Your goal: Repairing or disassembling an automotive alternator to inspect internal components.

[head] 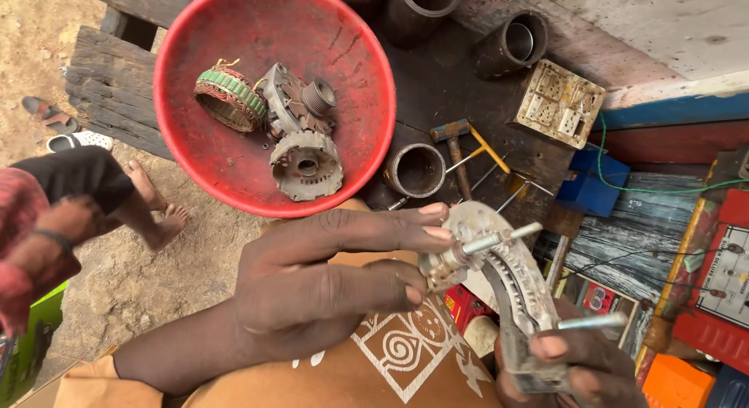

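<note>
Workbench (pixel 437 88) behind; both hands' grip clamps curved metal plate (pixel 507 275), fingers extended.

Red bowl (pixel 187 150); green-striped copper coil (pixel 229 101).

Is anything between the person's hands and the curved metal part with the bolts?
Nothing visible. The left hand pinches the curved metal part at its upper end beside a bolt; the right hand grips its lower end. Both hands touch it directly.

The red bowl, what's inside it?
The red bowl holds a green-and-copper wire ring, a pulley part and a grey metal housing. Anything beneath them is hidden.
</note>
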